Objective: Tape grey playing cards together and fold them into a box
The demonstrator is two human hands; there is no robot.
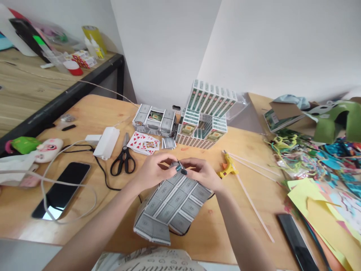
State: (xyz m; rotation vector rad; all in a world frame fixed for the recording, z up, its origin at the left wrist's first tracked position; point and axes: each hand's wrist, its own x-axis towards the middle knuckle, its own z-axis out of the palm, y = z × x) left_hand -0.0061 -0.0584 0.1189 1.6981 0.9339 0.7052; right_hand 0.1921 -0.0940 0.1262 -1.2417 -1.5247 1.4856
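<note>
A panel-like piece covered in grey-backed playing cards stands at the table's near edge, tilted toward me. My left hand pinches its far end, thumb on top and fingers curled behind. Close beside it, my right hand pinches the same end. The two thumbs nearly meet, and what lies under the fingertips is hidden. Beyond my hands lie face-up playing cards and a small stack of face-down cards. Left of my left hand are black-handled scissors; a yellow glue gun lies right of my right hand.
Behind stand a card-covered block and a structure of green-and-white card boxes. A phone, a white power adapter and cables occupy the left. Glue sticks, colourful scraps and yellow paper lie right.
</note>
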